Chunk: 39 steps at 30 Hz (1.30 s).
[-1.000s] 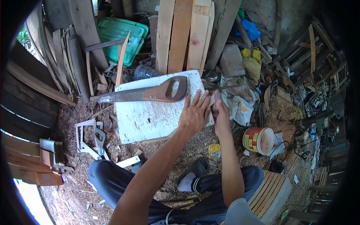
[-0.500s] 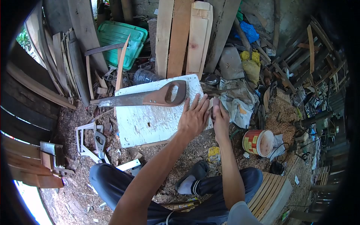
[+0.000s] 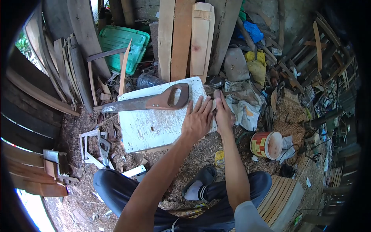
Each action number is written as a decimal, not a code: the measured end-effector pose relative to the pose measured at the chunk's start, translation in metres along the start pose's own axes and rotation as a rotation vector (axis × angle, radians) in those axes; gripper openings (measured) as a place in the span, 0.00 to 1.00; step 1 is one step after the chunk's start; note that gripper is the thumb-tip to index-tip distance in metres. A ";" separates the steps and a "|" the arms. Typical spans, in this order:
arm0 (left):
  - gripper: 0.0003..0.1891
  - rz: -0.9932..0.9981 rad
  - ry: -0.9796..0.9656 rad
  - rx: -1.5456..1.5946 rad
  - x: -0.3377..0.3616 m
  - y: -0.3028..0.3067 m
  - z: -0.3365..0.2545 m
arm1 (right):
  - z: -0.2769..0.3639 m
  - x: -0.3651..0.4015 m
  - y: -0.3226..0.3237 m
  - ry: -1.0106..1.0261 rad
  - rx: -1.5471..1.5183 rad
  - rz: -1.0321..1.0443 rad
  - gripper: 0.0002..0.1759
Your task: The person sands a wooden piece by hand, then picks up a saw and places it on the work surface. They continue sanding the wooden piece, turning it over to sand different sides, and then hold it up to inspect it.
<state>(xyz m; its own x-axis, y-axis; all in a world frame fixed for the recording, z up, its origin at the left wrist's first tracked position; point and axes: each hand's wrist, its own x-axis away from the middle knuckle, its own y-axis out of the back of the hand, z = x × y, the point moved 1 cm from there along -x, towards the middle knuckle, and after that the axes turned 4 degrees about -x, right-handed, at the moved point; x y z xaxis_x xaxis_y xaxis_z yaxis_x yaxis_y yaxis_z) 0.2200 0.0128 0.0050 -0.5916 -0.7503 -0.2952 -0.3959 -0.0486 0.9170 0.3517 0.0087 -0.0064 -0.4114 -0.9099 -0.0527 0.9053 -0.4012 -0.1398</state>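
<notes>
My left hand [image 3: 196, 120] lies flat with its fingers stretched out over the right edge of a white, scuffed board [image 3: 154, 131]. Beside it, just past that edge, my right hand [image 3: 223, 114] is closed, thumb on top. A small pale piece [image 3: 214, 104] shows between the two hands; its kind and what the right fingers wrap round are hidden. A handsaw [image 3: 154, 101] with a brown wooden handle rests across the board's far part, handle near my left fingertips, blade pointing left.
Planks [image 3: 181, 42] lean behind the board, with a green plastic lid [image 3: 127, 44] to their left. A second saw [image 3: 104, 150] lies by a white frame [image 3: 83, 145] on the left. On the right stand a red-and-yellow bucket [image 3: 259, 145] and a slatted wooden piece [image 3: 276, 197]. Shavings cover the ground.
My right hand has shifted slightly forward, away from my body, along the board's right edge. My left hand stays flat on the board, and the handsaw lies as before.
</notes>
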 end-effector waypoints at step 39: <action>0.34 0.021 0.070 -0.064 -0.002 -0.002 0.001 | 0.035 0.035 -0.010 0.458 1.108 -0.145 0.23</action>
<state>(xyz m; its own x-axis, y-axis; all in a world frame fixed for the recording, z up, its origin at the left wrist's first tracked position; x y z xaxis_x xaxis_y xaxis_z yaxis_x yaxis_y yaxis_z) 0.2213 0.0152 0.0040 -0.5477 -0.7959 -0.2579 -0.3368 -0.0724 0.9388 0.3323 -0.0231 0.0280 -0.3134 -0.8172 -0.4838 0.3548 -0.5733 0.7385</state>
